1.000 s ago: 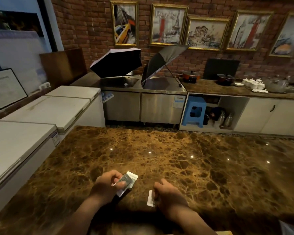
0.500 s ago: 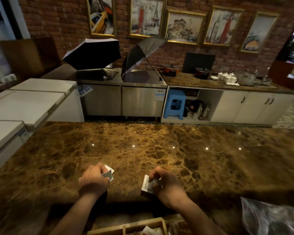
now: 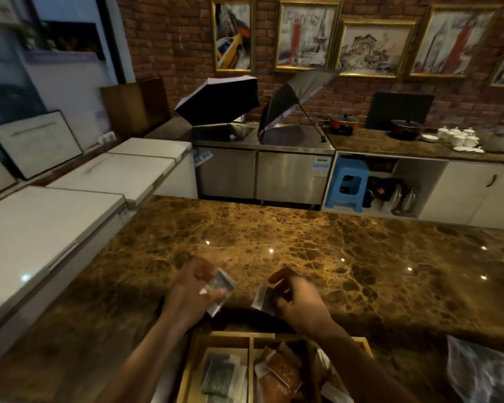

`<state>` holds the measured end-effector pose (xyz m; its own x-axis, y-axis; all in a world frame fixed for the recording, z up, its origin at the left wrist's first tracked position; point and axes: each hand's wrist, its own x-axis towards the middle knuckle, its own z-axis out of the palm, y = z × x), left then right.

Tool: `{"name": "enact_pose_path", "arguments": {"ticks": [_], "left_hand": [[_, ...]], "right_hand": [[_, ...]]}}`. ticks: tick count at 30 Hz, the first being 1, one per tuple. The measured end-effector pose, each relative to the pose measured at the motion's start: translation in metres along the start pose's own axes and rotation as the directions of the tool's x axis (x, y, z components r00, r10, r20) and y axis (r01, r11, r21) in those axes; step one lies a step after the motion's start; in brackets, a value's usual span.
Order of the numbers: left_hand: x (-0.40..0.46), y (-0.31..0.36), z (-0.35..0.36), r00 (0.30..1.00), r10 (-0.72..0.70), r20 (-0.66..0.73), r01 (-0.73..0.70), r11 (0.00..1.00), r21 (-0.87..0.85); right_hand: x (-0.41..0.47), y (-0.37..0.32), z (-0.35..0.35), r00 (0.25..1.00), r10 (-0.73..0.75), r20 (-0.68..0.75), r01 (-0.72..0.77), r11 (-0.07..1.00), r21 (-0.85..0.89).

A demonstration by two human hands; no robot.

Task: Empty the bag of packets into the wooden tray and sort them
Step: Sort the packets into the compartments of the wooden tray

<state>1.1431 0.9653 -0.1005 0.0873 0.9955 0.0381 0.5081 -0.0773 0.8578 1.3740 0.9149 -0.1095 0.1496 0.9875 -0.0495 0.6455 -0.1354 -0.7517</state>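
Note:
My left hand (image 3: 191, 298) holds a small grey-and-white packet (image 3: 221, 287) above the marble counter. My right hand (image 3: 298, 301) grips another small packet (image 3: 264, 299), its white edge showing left of the fingers. Both hands hover just beyond the far rim of the wooden tray (image 3: 224, 335) at the bottom of the view. The tray's left compartment holds dark grey packets (image 3: 220, 373). The middle compartment holds orange-brown packets (image 3: 280, 373). A crumpled clear plastic bag (image 3: 483, 370) lies at the bottom right.
The brown marble counter (image 3: 303, 242) stretches ahead and to both sides. White chest freezers (image 3: 41, 228) stand along the left. Beyond the counter are steel cabinets with two open umbrellas (image 3: 218, 103), a blue stool (image 3: 346, 184) and a back counter with pots and cups.
The view has tilted down, so the tray and its packets now show. Both hands stay above the counter, each still holding a packet; the left packet is more exposed.

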Motion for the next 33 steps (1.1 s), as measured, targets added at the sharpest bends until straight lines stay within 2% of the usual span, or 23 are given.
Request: {"name": "enact_pose_path", "arguments": {"ticks": [3,6,9,12,15,18,21,24,29,33], "left_hand": [[-0.033,-0.001,-0.003,0.995,-0.040,0.094,0.040,0.999,0.012],[-0.065,-0.008,-0.001,0.989,-0.090,0.114,0.084,0.995,0.059],[-0.087,-0.015,0.004,0.980,-0.139,0.144,0.111,0.976,0.189],[-0.100,-0.017,0.007,0.981,-0.066,0.181,-0.001,0.938,0.347],[-0.109,-0.017,0.007,0.985,0.023,0.174,-0.093,0.909,0.407],[-0.114,-0.015,0.002,0.989,0.096,0.114,-0.134,0.906,0.402],[-0.114,-0.012,-0.015,0.997,0.073,0.028,-0.079,0.932,0.354],[-0.115,-0.014,-0.029,0.997,0.073,-0.020,-0.061,0.935,0.350],[-0.115,-0.021,-0.033,0.992,0.093,-0.085,-0.067,0.961,0.268],[-0.114,-0.023,-0.032,0.995,0.092,-0.031,-0.080,0.957,0.278]], "right_hand": [[-0.012,-0.007,0.006,0.996,-0.082,0.024,0.083,0.996,-0.042],[-0.027,-0.014,0.010,0.994,-0.107,0.025,0.108,0.994,-0.031],[-0.038,-0.016,0.012,0.991,-0.126,0.033,0.125,0.992,0.023],[-0.046,-0.018,0.013,0.990,-0.133,0.056,0.131,0.991,0.037],[-0.054,-0.021,0.016,0.987,-0.130,0.097,0.123,0.990,0.076],[-0.058,-0.025,0.020,0.979,-0.154,0.131,0.149,0.988,0.044],[-0.060,-0.031,0.031,0.963,-0.184,0.197,0.195,0.980,-0.039],[-0.067,-0.036,0.043,0.946,-0.182,0.269,0.198,0.980,-0.033],[-0.070,-0.038,0.046,0.954,-0.223,0.202,0.257,0.952,-0.164],[-0.069,-0.038,0.035,0.947,-0.240,0.215,0.295,0.912,-0.284]]}}
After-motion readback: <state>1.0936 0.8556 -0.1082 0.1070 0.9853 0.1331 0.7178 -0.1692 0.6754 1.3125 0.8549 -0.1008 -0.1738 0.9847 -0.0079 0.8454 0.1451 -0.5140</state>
